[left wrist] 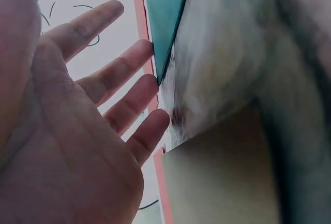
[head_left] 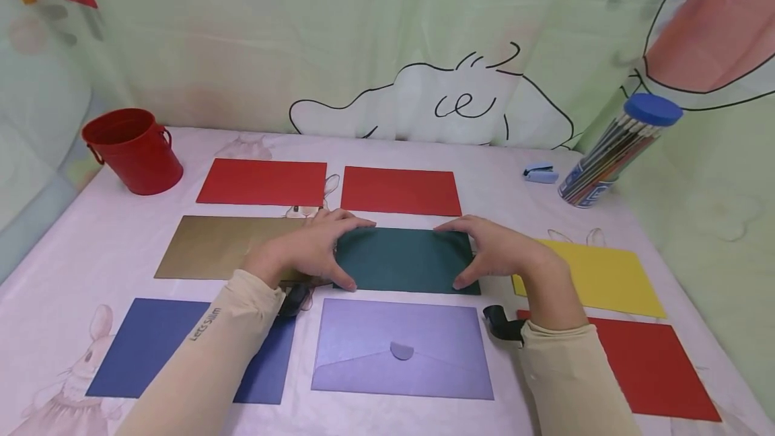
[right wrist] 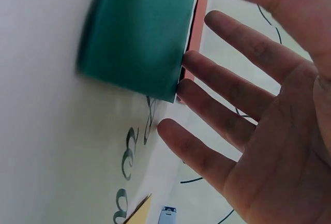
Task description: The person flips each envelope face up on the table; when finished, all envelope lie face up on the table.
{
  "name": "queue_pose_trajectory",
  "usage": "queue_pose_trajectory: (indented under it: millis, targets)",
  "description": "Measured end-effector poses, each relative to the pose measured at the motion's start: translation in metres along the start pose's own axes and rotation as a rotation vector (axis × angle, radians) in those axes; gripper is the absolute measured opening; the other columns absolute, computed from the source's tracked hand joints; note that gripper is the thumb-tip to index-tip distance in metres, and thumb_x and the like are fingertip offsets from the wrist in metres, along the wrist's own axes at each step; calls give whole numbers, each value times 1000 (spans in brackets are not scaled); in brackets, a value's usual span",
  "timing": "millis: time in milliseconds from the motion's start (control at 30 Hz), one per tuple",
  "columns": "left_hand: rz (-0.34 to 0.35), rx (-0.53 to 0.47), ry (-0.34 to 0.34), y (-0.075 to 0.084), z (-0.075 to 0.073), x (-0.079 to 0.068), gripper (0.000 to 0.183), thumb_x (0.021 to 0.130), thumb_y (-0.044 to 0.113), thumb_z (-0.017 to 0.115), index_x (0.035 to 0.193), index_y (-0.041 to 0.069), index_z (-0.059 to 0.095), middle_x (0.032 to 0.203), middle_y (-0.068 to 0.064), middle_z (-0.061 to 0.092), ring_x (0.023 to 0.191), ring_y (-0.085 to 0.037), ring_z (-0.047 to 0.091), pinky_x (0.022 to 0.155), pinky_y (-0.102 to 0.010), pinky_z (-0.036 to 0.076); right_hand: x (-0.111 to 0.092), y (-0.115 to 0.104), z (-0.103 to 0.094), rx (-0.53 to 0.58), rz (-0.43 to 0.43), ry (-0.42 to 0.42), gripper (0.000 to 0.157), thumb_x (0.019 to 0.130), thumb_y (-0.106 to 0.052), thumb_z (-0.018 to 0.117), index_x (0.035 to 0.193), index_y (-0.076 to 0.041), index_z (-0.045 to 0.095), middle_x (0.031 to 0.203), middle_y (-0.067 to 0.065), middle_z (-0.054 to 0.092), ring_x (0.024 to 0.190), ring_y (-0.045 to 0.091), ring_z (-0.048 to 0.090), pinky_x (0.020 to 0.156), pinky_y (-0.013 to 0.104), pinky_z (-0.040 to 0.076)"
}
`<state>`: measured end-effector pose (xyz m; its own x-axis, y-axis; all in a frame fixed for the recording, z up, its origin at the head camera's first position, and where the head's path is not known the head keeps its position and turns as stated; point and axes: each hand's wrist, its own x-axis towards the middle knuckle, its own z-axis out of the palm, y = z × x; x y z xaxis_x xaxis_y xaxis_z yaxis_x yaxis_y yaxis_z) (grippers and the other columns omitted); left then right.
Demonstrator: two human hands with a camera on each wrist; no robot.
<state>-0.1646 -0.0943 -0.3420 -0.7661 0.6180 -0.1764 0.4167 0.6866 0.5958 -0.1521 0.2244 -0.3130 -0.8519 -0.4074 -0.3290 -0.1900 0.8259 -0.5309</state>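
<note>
- Left hand (head_left: 310,245) and right hand (head_left: 499,247), both mine, fingers extended and spread at either end of the dark-green rectangular paper sheet (head_left: 402,262)!
- There it was, mid-worktop (head_left: 375,419), just beyond the lavender paper envelope (head_left: 402,321)!
- The gold rectangular paper sheet (head_left: 212,247) sat leftward, the yellow rectangular one (head_left: 605,281) rightward!

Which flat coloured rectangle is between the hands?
The dark green rectangle, directly beyond the purple envelope; it alone has the left hand at one end and the right hand at the other.
</note>
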Motion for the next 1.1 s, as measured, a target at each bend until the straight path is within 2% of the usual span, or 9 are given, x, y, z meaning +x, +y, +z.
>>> queue_pose_trajectory:
  millis: [267,533,800,1000,1100]
  targets:
    - [15,28,-4,0,1,-1,103,66,36,93,154,27,42,150,-7,37,137,-32,30,100,-56,44,2,1,2,-33,-7,-2,89,69,-15,93,147,-11,50,149,22,39,135,44,35,97,54,49]
    - [21,48,-6,0,2,1,104,66,37,93,155,27,41,152,-6,36,137,-30,29,102,-56,42,4,1,3,-41,-8,-30,89,68,-18,94,146,-10,51,153,23,31,136,45,31,97,55,48]
    - [23,47,-3,-1,3,1,106,65,39,93,156,26,38,151,-6,36,138,-31,28,104,-57,39,5,0,6,-52,0,-50,102,64,-23,96,152,-17,44,157,22,24,137,46,28,92,56,52]
    - [-2,30,2,-1,3,1,113,66,39,93,159,28,30,154,-7,33,144,-35,20,108,-64,31,9,0,9,-60,6,-54,105,64,-20,95,154,-20,40,158,21,22,138,46,26,91,57,52]
    - [-17,32,0,-1,4,2,113,66,39,93,159,30,30,156,-7,32,146,-37,17,107,-66,31,9,0,8,-63,8,-52,107,65,-20,95,155,-20,38,157,21,24,138,45,26,92,57,51]
